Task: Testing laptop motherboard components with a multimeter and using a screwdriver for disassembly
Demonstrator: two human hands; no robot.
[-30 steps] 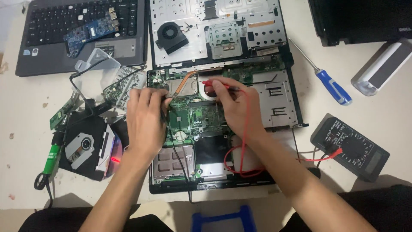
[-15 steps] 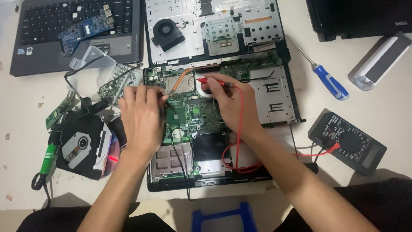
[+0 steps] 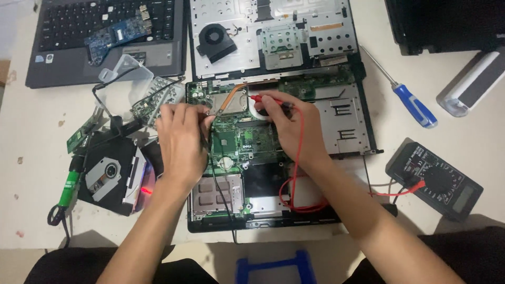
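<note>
An opened laptop base (image 3: pixel 347 131) lies in front of me with its green motherboard (image 3: pixel 239 142) bare. My left hand (image 3: pixel 181 139) rests on the board's left side and grips a black probe (image 3: pixel 209 138), whose black lead runs down toward me. My right hand (image 3: pixel 294 129) holds a red probe (image 3: pixel 265 100), its tip pointing left at the copper heat pipe (image 3: pixel 231 100). The red lead (image 3: pixel 297 173) loops over the base to a dark multimeter (image 3: pixel 434 178) on the right.
A removed cover with a fan (image 3: pixel 215 42) lies above the base. A second laptop (image 3: pixel 105 42) with a blue circuit board on its keys sits top left. An optical drive (image 3: pixel 110 176) and small boards lie left. A blue-handled screwdriver (image 3: pixel 413 105) lies right.
Both hands have stayed on the motherboard with their probes. The view has drifted a little, so everything sits slightly left of where it was.
</note>
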